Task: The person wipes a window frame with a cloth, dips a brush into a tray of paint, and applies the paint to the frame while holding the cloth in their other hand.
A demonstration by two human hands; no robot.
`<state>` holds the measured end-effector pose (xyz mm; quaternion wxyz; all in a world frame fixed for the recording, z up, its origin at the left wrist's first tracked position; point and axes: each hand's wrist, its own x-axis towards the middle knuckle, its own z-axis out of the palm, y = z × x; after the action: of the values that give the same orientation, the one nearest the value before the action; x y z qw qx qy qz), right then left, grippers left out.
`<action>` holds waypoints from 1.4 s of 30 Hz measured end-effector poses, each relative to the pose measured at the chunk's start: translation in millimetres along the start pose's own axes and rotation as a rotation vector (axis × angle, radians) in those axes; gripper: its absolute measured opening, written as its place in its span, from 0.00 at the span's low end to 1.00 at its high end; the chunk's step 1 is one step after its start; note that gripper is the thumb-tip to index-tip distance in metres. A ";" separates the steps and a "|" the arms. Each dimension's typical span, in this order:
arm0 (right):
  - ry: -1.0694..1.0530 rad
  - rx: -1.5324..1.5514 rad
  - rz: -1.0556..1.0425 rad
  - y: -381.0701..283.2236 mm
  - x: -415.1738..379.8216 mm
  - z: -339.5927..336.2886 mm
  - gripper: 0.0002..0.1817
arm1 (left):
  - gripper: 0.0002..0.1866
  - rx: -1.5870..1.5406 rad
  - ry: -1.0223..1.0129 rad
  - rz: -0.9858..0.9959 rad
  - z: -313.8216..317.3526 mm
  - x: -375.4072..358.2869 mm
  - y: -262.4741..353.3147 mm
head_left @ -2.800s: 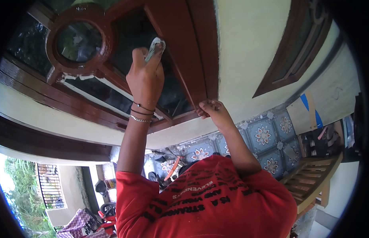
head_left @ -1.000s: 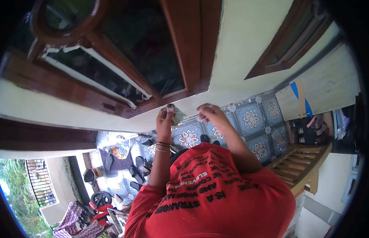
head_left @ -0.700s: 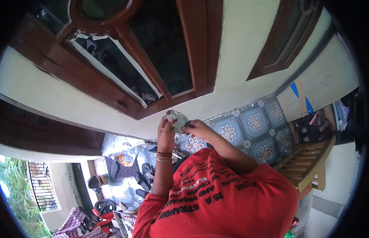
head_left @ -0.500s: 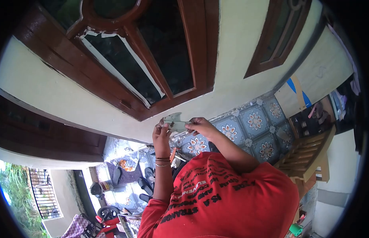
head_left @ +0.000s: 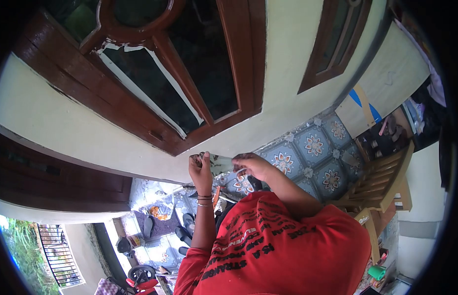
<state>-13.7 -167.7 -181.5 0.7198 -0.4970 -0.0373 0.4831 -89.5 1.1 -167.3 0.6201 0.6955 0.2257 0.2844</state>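
A thin, pale, partly see-through sheet with dark marks (head_left: 221, 165) is stretched between my two hands, below the brown window frame. My left hand (head_left: 201, 166) pinches its left side, thumb pointing up. On the sheet's right side, my right hand (head_left: 248, 163) has its fingers closed on the edge; they are slightly blurred. Above the hands, the brown wooden window frame (head_left: 248, 64) has dark glass panes. White tape strips (head_left: 135, 96) with ragged ends line the edges of one pane.
Patterned blue tiles (head_left: 312, 146) cover the floor below the wall. A wooden chair (head_left: 386, 177) stands at the right. Dark sandals (head_left: 183, 235), a plastic bag with orange contents (head_left: 160, 211) and a red wheeled vehicle (head_left: 143, 282) lie lower left.
Both hands have moved slightly lower with the sheet, which now looks flatter and more stretched between them. The camera view has shifted a little.
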 end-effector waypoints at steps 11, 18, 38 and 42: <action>-0.008 0.616 -0.235 -44.6 47.2 -14.6 0.07 | 0.15 0.168 -0.301 -0.036 32.0 35.7 -1.2; 0.080 0.730 -0.193 -51.5 79.7 -16.1 0.10 | 0.11 0.109 -0.139 0.104 66.3 61.0 11.4; -0.047 0.852 -0.276 -51.7 77.0 -21.9 0.11 | 0.15 0.107 -0.215 0.110 59.7 91.6 6.7; 0.038 0.757 -0.371 -40.0 90.1 -17.8 0.09 | 0.14 0.073 -0.273 -0.014 66.5 83.6 -8.7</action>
<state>69.9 -115.4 -198.8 0.9269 -0.1913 0.0675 0.3157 17.3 9.1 -170.9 0.6213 0.7482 0.1544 0.1743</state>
